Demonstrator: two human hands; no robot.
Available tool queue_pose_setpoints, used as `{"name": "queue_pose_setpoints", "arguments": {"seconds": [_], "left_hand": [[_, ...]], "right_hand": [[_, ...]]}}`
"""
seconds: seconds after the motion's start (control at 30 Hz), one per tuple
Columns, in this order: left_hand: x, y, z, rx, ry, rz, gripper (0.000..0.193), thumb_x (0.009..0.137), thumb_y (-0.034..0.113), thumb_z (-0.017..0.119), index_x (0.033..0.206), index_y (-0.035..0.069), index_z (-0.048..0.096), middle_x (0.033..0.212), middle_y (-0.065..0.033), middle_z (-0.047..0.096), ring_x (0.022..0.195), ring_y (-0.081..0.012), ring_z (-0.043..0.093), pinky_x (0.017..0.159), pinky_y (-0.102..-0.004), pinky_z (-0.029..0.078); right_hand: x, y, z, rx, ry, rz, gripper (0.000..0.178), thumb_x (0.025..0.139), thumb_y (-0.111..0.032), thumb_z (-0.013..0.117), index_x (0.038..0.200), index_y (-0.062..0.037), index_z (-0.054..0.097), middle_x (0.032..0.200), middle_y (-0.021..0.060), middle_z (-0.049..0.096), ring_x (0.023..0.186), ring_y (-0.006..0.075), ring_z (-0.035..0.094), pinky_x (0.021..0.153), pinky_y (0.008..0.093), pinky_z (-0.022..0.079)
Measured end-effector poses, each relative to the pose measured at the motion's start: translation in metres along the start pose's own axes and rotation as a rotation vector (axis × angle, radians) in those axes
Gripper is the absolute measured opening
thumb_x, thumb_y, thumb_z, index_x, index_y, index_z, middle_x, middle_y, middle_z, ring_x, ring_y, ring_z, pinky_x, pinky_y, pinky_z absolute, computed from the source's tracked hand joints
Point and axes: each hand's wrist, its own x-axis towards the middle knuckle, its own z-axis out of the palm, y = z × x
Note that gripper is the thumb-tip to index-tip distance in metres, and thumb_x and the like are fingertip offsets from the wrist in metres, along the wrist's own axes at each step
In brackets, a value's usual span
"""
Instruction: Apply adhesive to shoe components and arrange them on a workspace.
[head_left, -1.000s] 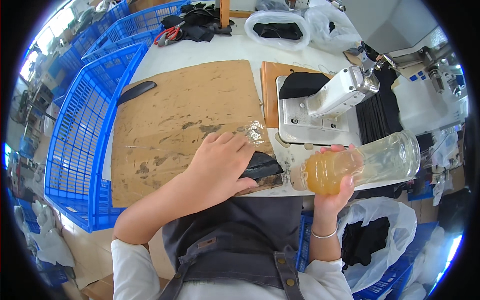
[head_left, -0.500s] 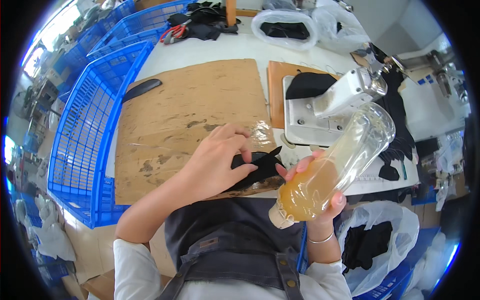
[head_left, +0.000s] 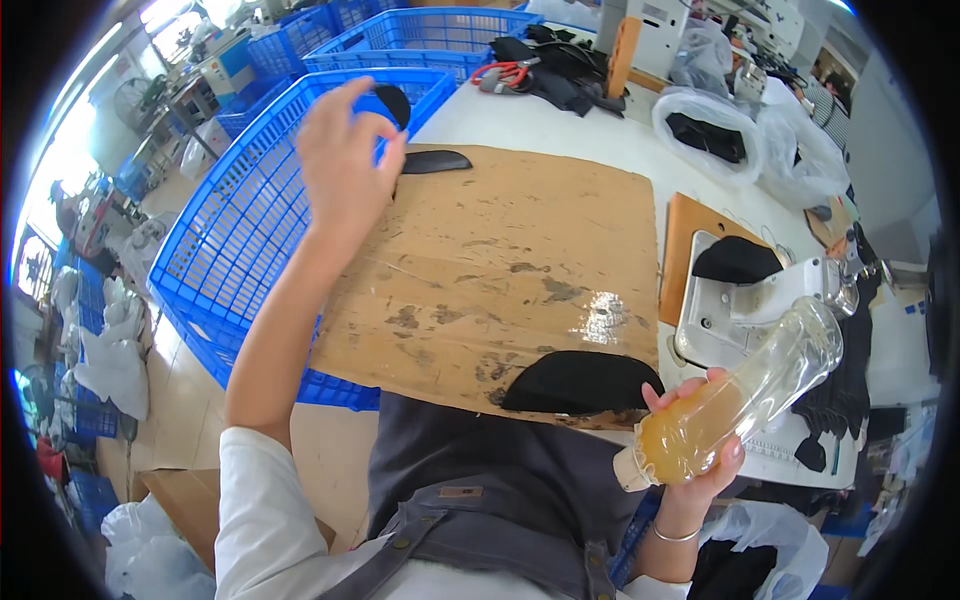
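Note:
My left hand [head_left: 345, 165] is raised over the long blue crate, its fingers apart and somewhat blurred. Just beyond its fingertips is a small black curved piece [head_left: 394, 104]; whether they touch is unclear. My right hand [head_left: 710, 460] is wrapped round a clear plastic bottle [head_left: 745, 395] holding amber liquid, tilted with its pale cap toward the lower left. Near that hand, a black half-moon fabric piece [head_left: 585, 382] lies flat at the near edge of the stained cardboard sheet [head_left: 480, 260]. Another dark curved piece [head_left: 437, 161] rests at the sheet's far left corner.
The blue crate [head_left: 225, 235] stands left of the cardboard. On the right is a white machine [head_left: 790, 288] with a black piece on its bed. Farther back lie red-handled scissors [head_left: 503, 74], black scraps [head_left: 560, 75] and a plastic bag of black pieces [head_left: 710, 135].
My left hand has left the black pieces at the near edge and swung up and left over the crate. A half-moon piece now lies uncovered there. The view has shifted left; my right hand still holds the bottle.

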Motion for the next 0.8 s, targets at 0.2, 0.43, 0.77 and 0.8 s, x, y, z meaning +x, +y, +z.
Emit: {"name": "queue_pose_setpoints", "arguments": {"seconds": [0.2, 0.43, 0.77, 0.8], "left_hand": [[-0.069, -0.027, 0.065, 0.020, -0.317, 0.183, 0.014, 0.068, 0.008, 0.068, 0.074, 0.006, 0.056, 0.123, -0.0125, 0.051, 0.122, -0.0307, 0.041, 0.098, -0.0434, 0.034], [-0.063, -0.036, 0.061, -0.199, -0.441, 0.101, 0.019, 0.067, 0.010, 0.072, 0.075, 0.008, 0.055, 0.125, -0.0117, 0.048, 0.125, -0.0297, 0.037, 0.097, -0.0422, 0.034], [-0.055, -0.044, 0.062, -0.306, -0.666, -0.080, 0.017, 0.069, 0.016, 0.075, 0.069, 0.008, 0.061, 0.128, -0.0104, 0.048, 0.124, -0.0306, 0.039, 0.102, -0.0430, 0.030], [-0.054, -0.046, 0.061, -0.302, -0.667, -0.078, 0.017, 0.069, 0.016, 0.075, 0.069, 0.008, 0.061, 0.128, -0.0104, 0.048, 0.124, -0.0306, 0.039, 0.102, -0.0430, 0.030]], "right_hand": [[-0.004, -0.005, 0.001, -0.015, 0.000, -0.004, 0.075, 0.080, -0.050, 0.056, 0.133, -0.0034, 0.032, 0.106, 0.0125, 0.049, 0.094, 0.0258, 0.055, 0.097, 0.0532, 0.040], [-0.004, -0.008, 0.006, -0.018, 0.026, 0.007, 0.076, 0.079, -0.050, 0.057, 0.132, -0.0035, 0.031, 0.105, 0.0127, 0.050, 0.094, 0.0259, 0.056, 0.096, 0.0528, 0.041], [-0.005, -0.011, 0.005, 0.008, 0.021, 0.008, 0.074, 0.079, -0.049, 0.058, 0.132, -0.0042, 0.030, 0.105, 0.0133, 0.050, 0.094, 0.0269, 0.056, 0.097, 0.0530, 0.040], [-0.006, -0.010, 0.004, 0.012, 0.021, 0.008, 0.074, 0.079, -0.049, 0.058, 0.132, -0.0042, 0.030, 0.105, 0.0133, 0.050, 0.094, 0.0269, 0.056, 0.097, 0.0530, 0.040]]}}
